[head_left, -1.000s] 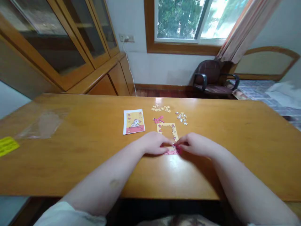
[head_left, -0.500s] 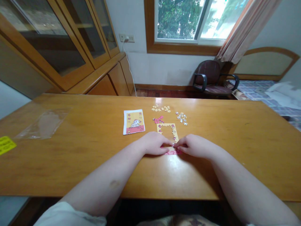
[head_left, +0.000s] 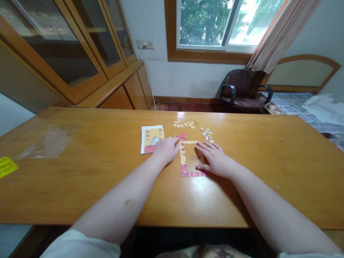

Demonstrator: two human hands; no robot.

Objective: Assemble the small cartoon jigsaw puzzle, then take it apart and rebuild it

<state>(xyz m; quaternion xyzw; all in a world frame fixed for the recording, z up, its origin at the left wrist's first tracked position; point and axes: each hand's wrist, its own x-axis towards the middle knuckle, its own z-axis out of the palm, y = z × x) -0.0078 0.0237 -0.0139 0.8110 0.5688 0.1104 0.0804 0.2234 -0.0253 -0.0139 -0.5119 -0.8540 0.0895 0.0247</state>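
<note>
— What has been changed just now?

— Both hands have been moved up from the pink bottom edge of the yellow-and-pink puzzle frame [head_left: 191, 159]. The left hand [head_left: 166, 150] is laid at its 9 o'clock side, the right hand [head_left: 213, 159] at 3 o'clock, fingers flat, nothing gripped.

— Where is the frame kept?

— On the wooden table [head_left: 94, 172]. Small pink loose pieces [head_left: 181, 136] are seen at 12 o'clock, close by.
</note>
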